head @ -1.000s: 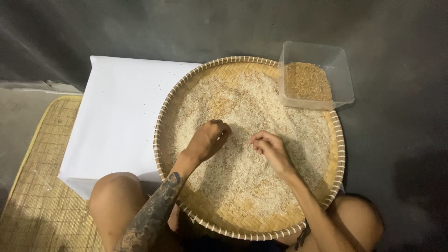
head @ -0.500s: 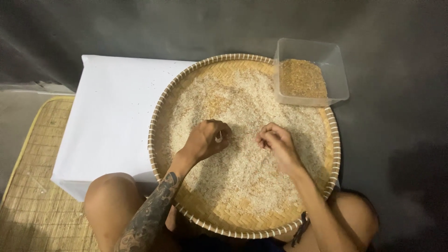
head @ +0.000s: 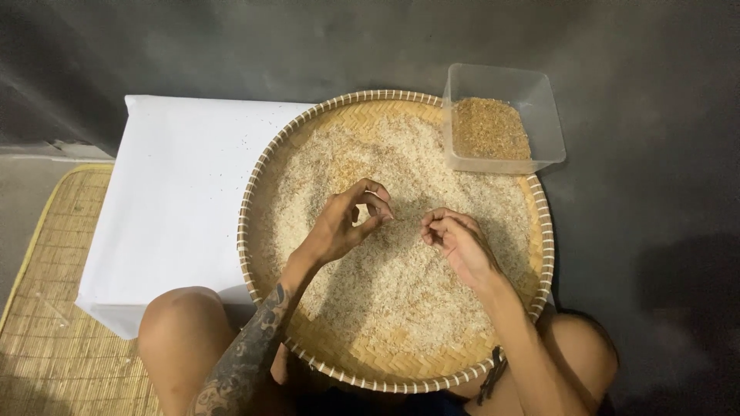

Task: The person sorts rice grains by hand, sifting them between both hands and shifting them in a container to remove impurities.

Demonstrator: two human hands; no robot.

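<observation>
A wide round woven bamboo tray [head: 254,208] rests on my lap, spread with pale rice grains [head: 401,293]. My left hand [head: 343,223] hovers just over the rice near the tray's middle, thumb and fingertips curled toward each other; whether a grain sits between them is too small to tell. My right hand [head: 455,243] is beside it to the right, fingers bent and pinched together over the rice. A clear plastic tub [head: 539,100] holding brownish husked grains [head: 489,127] overlaps the tray's upper right rim.
A white cloth-covered low box [head: 169,200] lies left of the tray. A woven straw mat [head: 54,308] covers the floor at lower left. Dark grey floor surrounds the rest. My bare knees [head: 181,331] show under the tray.
My left hand has lifted off the rice and curled its fingers. My right hand has drawn its fingers into a pinch. The view has shifted slightly.
</observation>
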